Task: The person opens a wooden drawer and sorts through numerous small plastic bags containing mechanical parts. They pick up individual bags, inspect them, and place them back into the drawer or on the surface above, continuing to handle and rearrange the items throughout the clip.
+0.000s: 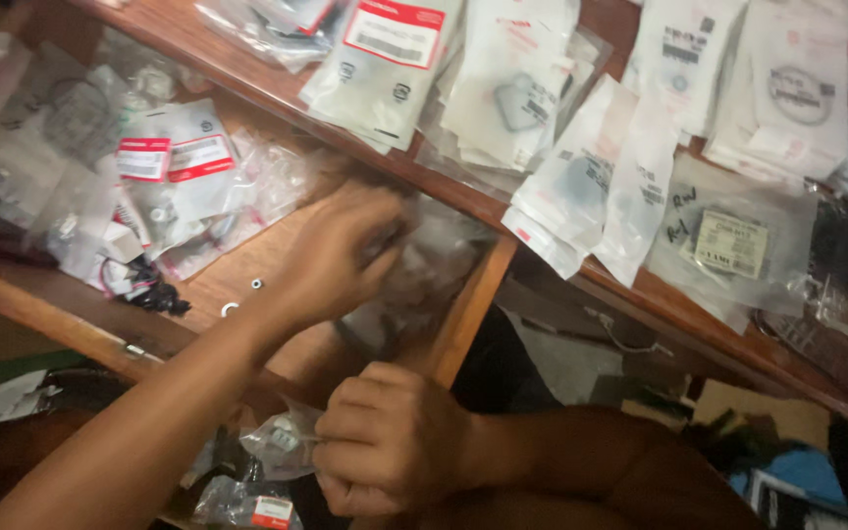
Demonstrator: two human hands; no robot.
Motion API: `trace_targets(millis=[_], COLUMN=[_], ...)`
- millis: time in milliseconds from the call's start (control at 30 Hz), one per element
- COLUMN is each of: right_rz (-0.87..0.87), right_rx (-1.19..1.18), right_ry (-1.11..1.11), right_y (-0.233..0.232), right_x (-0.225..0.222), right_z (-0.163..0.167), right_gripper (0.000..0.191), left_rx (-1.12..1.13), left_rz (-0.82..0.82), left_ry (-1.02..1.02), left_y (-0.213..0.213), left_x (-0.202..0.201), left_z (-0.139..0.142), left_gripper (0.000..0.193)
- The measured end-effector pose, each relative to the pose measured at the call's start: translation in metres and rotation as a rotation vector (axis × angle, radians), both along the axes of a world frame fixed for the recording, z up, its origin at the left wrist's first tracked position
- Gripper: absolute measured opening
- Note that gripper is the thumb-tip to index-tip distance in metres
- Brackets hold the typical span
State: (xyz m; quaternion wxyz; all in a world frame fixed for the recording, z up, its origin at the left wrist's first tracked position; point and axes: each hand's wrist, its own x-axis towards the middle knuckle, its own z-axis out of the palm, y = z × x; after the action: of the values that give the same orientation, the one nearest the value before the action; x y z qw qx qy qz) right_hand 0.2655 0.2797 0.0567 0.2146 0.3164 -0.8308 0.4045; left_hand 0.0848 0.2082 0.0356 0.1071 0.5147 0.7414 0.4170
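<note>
On wooden shelves [247,270], left hand [341,250] grasps clear bags [424,265].

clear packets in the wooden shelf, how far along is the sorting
Done: many clear packets already lie spread along the upper ledge. In hand: the left hand reaches into a blurred packet pile in the compartment, and the right hand is closed on a small packet. Left: more packets and two loose washers remain inside.

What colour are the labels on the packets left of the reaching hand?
Red and white labels, seen best in the head view.
</note>
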Motion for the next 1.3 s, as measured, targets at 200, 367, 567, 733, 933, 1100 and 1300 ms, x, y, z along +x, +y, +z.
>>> trace_targets(millis=[200,367,567,733,933,1100,1300], right_rz=[-0.029,-0.014,-0.034,-0.174,-0.271,-0.245,-0.188], right_rx=[0.019,0.007,-0.100,-0.435,-0.611,-0.765,-0.988], right_ry=[0.008,0.017,-0.103,-0.518,-0.553,-0.462,-0.317], right_y=[-0.012,-0.022,-0.024,-0.011,0.006,0.022,0.030], right_x=[0.001,-0.004,-0.003,-0.015,-0.024,-0.032,-0.020], right_z=[0.005,0.007,-0.007,-0.019,-0.020,-0.025,-0.018], right_gripper=[0.014,0.016,0.014,0.009,0.008,0.013,0.021], left_rx=[0.126,0.199,0.333,0.162,-0.381,-0.579,-0.642], left_rz=[0.097,0.048,0.071,0.114,0.181,-0.056,-0.172], left_ry=[0.086,0.112,0.145,-0.518,-0.480,-0.129,-0.036], left_y=[0.016,-0.016,-0.087,-0.135,-0.154,-0.129,-0.078], left_x=[0.006,0.000,-0.023,-0.029,-0.012,0.001,0.033], left_z=[-0.014,-0.006,0.016,0.020,0.017,-0.023,-0.056], left_gripper=[0.019,0.018,0.034,0.012,0.017,0.034,0.034])
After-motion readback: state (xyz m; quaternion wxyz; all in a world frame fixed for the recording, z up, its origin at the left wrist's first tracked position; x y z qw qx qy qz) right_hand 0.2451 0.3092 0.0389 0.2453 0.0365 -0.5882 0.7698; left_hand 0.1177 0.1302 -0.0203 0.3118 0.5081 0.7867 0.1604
